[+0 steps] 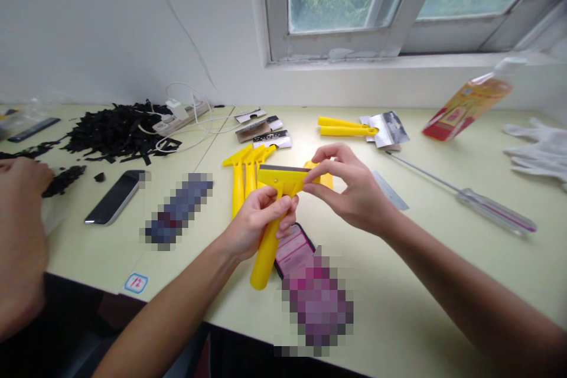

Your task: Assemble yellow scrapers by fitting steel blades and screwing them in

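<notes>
A yellow scraper is held up over the table, its head tilted slightly and a dark strip along the top edge. My left hand wraps around its upper handle. The fingers of my right hand pinch the right end of the head; they hide whether something small is between them. Several yellow scrapers lie side by side just behind my left hand. Another yellow piece is partly covered by my right hand. Beneath the scraper lies a phone, its lower part pixelated.
A screwdriver, thin flat strip, bottle and white glove are at right. Behind are yellow handles and packets. Leftward lie a phone, black strips, power strip and another person's hand.
</notes>
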Demonstrator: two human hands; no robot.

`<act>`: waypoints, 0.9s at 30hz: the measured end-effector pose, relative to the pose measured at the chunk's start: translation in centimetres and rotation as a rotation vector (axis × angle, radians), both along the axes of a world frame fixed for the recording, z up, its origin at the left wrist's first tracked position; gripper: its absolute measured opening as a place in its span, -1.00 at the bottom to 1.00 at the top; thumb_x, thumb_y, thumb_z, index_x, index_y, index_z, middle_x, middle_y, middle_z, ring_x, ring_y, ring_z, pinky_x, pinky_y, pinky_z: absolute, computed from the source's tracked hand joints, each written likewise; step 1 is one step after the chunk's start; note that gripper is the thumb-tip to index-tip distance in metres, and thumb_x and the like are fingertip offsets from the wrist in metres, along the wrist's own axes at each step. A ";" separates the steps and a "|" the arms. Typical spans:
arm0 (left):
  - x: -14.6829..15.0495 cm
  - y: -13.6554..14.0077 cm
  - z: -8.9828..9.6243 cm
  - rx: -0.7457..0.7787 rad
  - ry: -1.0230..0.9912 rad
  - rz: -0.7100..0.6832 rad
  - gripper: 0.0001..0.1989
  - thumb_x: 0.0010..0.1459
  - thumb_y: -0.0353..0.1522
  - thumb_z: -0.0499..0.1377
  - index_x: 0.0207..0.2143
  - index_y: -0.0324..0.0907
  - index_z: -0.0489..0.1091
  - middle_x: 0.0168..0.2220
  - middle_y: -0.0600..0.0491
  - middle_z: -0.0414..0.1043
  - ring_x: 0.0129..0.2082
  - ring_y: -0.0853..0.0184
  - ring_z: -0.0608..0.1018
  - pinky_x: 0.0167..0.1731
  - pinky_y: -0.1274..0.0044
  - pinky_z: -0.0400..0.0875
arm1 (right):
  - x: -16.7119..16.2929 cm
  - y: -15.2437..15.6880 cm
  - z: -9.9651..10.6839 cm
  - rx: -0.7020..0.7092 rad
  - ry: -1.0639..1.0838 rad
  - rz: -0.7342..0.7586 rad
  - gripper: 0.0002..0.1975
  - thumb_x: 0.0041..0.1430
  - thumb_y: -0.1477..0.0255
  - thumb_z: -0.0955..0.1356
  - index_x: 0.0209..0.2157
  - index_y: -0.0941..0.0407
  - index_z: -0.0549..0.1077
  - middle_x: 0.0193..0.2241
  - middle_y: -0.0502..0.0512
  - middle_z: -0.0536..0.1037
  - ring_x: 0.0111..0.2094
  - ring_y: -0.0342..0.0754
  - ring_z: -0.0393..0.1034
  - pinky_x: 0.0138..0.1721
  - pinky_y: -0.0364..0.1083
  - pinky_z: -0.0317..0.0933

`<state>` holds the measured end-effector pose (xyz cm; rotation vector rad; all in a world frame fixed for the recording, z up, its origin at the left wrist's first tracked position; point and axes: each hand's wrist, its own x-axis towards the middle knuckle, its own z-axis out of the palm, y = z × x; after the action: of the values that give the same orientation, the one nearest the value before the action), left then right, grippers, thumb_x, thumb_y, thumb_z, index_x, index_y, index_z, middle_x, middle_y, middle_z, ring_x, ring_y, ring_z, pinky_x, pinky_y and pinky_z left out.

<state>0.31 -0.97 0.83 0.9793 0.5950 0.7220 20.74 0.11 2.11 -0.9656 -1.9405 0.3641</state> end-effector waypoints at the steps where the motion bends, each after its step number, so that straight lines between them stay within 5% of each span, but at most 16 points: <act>1: 0.0 0.0 -0.1 -0.003 0.004 -0.004 -0.78 0.20 -0.26 0.19 -0.33 -0.25 0.31 -0.58 0.15 0.19 -0.64 0.53 0.24 -0.60 0.62 0.11 | -0.1 0.0 -0.1 -0.057 0.035 0.023 -0.94 0.16 0.51 0.42 -0.36 0.07 0.47 -0.15 0.11 0.38 -0.07 0.00 0.32 -0.03 0.02 0.26; 11: 0.2 -0.5 0.7 -0.089 0.008 0.000 -0.75 0.20 -0.23 0.18 -0.39 -0.23 0.27 -0.60 0.19 0.11 -0.67 0.57 0.14 -0.68 0.67 0.04 | -1.1 -0.2 -1.1 -0.510 0.487 0.257 -0.73 0.18 0.36 0.41 -0.11 0.02 0.30 -0.21 0.04 0.40 -0.19 -0.07 0.38 -0.20 -0.07 0.34; 19: 0.3 -0.4 0.8 -0.080 0.015 0.030 -0.68 0.19 -0.22 0.20 -0.48 -0.21 0.20 -0.64 0.22 0.05 -0.69 0.59 0.11 -0.72 0.69 0.00 | -2.9 -0.9 -1.2 -0.529 0.563 0.230 -0.71 0.20 0.39 0.39 -0.06 -0.02 0.29 -0.21 0.02 0.39 -0.19 -0.11 0.35 -0.18 -0.12 0.35; 22: 0.1 -0.2 0.6 -0.098 0.041 0.061 -0.70 0.19 -0.22 0.20 -0.45 -0.22 0.23 -0.63 0.21 0.09 -0.69 0.59 0.11 -0.72 0.71 0.01 | -2.1 -0.5 -0.9 -0.545 0.472 0.264 -0.55 0.22 0.34 0.37 0.09 -0.06 0.18 -0.14 0.06 0.41 -0.18 -0.08 0.40 -0.18 -0.08 0.38; 24: -0.3 0.0 0.5 -0.116 0.061 0.109 -0.73 0.19 -0.24 0.21 -0.43 -0.23 0.25 -0.62 0.21 0.09 -0.69 0.60 0.11 -0.72 0.72 0.01 | 0.9 -0.5 -0.9 -0.456 0.246 0.145 -0.40 0.19 0.30 0.39 0.20 -0.06 0.10 0.01 0.14 0.38 -0.06 0.00 0.38 -0.09 -0.01 0.36; 27: -0.8 0.8 0.4 -0.120 0.045 0.213 -0.76 0.15 -0.30 0.25 -0.44 -0.25 0.28 -0.54 0.17 0.16 -0.66 0.61 0.13 -0.73 0.74 0.05 | 9.0 -2.5 -1.8 -0.241 -0.300 -0.347 -0.39 0.21 0.30 0.36 0.24 0.06 0.16 0.20 0.28 0.25 0.21 0.16 0.15 0.20 0.17 0.09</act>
<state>-0.51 -0.16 1.20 0.8299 0.7811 0.8441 29.75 -2.36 0.26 -1.5631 -1.9709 0.2667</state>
